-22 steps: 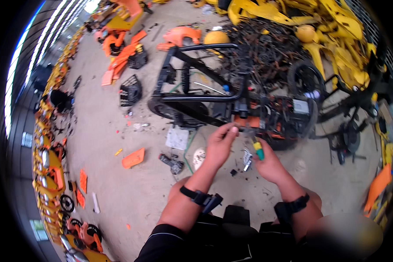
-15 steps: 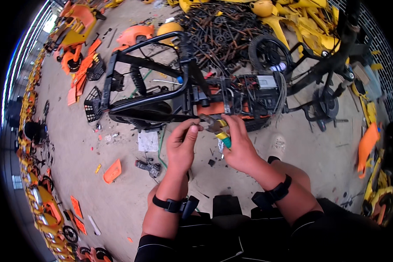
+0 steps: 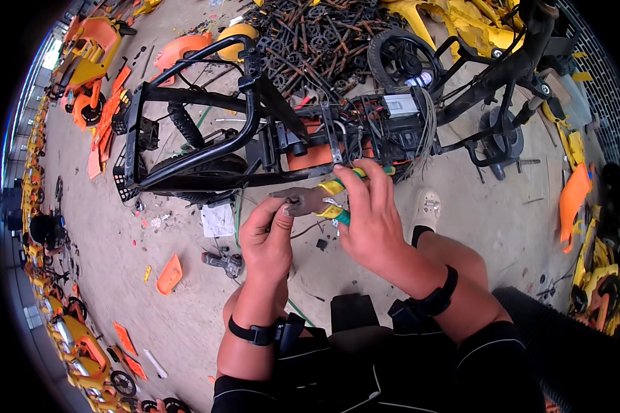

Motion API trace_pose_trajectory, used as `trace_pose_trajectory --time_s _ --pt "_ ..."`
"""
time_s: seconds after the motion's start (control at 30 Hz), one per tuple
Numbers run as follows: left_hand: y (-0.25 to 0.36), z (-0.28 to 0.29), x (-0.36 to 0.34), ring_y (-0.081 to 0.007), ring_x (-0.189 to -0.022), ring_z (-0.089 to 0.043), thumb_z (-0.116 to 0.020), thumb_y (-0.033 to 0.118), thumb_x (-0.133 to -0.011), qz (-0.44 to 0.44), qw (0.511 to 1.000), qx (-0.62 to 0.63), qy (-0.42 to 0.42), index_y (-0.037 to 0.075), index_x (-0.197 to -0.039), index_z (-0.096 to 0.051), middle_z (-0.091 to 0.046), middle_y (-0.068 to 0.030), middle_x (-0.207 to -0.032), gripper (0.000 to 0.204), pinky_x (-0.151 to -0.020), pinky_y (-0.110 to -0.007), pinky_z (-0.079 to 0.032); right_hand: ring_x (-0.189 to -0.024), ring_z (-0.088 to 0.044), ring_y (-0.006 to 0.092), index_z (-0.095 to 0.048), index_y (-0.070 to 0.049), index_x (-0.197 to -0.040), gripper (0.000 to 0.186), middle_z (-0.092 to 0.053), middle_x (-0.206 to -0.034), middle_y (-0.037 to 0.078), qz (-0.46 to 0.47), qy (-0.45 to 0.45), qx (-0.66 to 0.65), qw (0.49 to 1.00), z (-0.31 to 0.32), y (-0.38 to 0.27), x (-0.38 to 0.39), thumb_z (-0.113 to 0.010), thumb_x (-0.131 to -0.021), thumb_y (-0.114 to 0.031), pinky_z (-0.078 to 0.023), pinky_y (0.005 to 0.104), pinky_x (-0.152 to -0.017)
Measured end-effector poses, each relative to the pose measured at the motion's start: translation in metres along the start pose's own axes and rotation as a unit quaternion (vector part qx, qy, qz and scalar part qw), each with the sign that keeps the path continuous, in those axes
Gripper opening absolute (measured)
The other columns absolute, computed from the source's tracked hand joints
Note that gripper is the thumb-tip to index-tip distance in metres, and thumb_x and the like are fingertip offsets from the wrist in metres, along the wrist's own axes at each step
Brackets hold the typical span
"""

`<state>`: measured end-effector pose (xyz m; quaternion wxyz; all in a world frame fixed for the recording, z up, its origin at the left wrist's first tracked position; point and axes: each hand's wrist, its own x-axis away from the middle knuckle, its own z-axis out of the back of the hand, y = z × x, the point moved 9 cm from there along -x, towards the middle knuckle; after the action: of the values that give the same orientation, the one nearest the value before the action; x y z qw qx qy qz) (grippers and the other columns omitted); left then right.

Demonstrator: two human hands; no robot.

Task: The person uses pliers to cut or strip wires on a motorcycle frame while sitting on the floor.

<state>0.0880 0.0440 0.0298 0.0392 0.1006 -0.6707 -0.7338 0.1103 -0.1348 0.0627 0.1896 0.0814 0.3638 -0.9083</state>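
A pair of pliers [image 3: 305, 200] with yellow-green handles is held in my right hand [image 3: 373, 219], its jaws toward the left and its handles spread apart. At the jaw tips, the thumb and forefinger of my left hand [image 3: 267, 233] are pinched together around something too small to make out. Both hands are in front of the near rail of a stripped black scooter frame [image 3: 238, 153]. A bundle of grey cables [image 3: 427, 131] and a silver box [image 3: 400, 105] sit on the frame, beyond my right hand.
A heap of rusty metal parts [image 3: 324, 48] lies behind the frame. On the floor are a cordless power tool [image 3: 222, 262], an orange plastic piece [image 3: 169, 275] and a white sheet [image 3: 218, 220]. Yellow scooters [image 3: 69, 330] line the left; yellow and orange panels [image 3: 576, 199] lie at right.
The pliers have turned to point more to the left, and their handles have spread apart. Both hands now appear slightly lower against the frame. The surroundings have shifted left in view.
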Motion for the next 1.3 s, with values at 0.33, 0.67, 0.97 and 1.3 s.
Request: trace_pose_trajectory --time_s 0.33,0.67,0.97,1.3 --pt "0.012 -0.013 -0.001 -0.0145 -0.087 -0.061 -0.058 0.000 -0.101 -0.007 0.999 -0.012 -0.033 -0.004 -0.113 -0.065 -0.066 -0.0078 -0.098 0.015 -0.078 -0.026 -0.049 -0.110 -0.050 0.0427 -0.041 -0.007 -0.146 0.091 -0.039 -0.138 0.024 0.009 0.004 0.023 1.000 0.004 0.004 0.001 -0.074 -0.062 0.008 -0.046 0.0481 -0.094" --pt "0.009 -0.017 -0.002 -0.0216 -0.085 -0.066 -0.058 -0.006 -0.095 -0.083 0.986 -0.143 -0.015 -0.001 -0.114 -0.065 -0.068 -0.0133 -0.101 0.021 -0.076 -0.032 -0.053 -0.115 -0.049 0.0441 -0.041 -0.007 -0.147 0.090 -0.039 -0.139 0.023 -0.020 -0.031 0.009 0.999 -0.004 0.012 0.001 -0.074 -0.064 0.009 -0.046 0.0494 -0.097" --pt "0.030 -0.009 -0.003 -0.0395 -0.089 -0.065 -0.064 -0.004 -0.089 -0.134 0.983 -0.123 -0.010 -0.001 -0.109 -0.064 -0.065 -0.0192 -0.096 0.020 -0.076 -0.042 -0.052 -0.128 -0.046 0.0494 -0.043 -0.002 -0.141 0.080 -0.043 -0.138 0.026 -0.023 -0.001 0.006 1.000 -0.014 0.005 0.008 -0.063 -0.067 0.016 -0.038 0.0524 -0.108" --pt "0.007 0.002 0.000 -0.0398 -0.085 -0.063 -0.064 0.004 -0.094 -0.112 0.983 -0.147 0.013 0.000 -0.105 -0.065 -0.064 -0.0185 -0.092 0.012 -0.074 -0.045 -0.050 -0.116 -0.055 0.0445 -0.051 0.000 -0.128 0.056 -0.057 -0.120 0.023 -0.051 -0.124 0.076 0.988 -0.044 0.011 0.006 -0.067 -0.074 0.003 -0.046 0.0489 -0.098"
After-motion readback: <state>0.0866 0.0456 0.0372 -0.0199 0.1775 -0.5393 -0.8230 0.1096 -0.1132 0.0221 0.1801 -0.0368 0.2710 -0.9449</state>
